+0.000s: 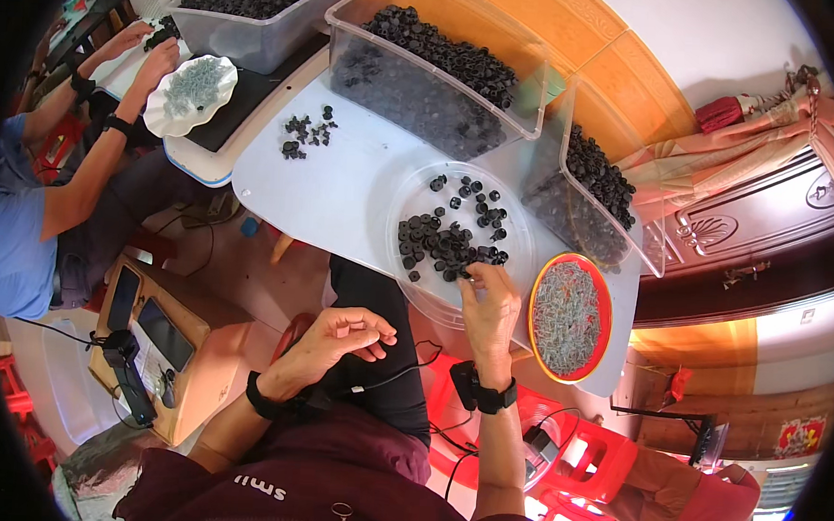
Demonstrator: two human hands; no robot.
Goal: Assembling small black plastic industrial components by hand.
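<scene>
Black parts [429, 244] against the right grip [492, 307], fingertips bunched, hold unclear; left grip [347, 337] loosely spread.

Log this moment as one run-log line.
left hand: half-curled above lap, contents unclear | right hand: at black plastic parts on clear round tray | right of tray: yellow-rimmed red bowl of thin silvery pieces

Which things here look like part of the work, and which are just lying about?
Seemingly part of the work:
right hand, fingertips at the black parts
clear round tray beneath them
red bowl of thin silvery pieces
left hand, apparently empty

Seemingly just lying about:
dark phone-like devices
brown box under them
pink curtain
</scene>
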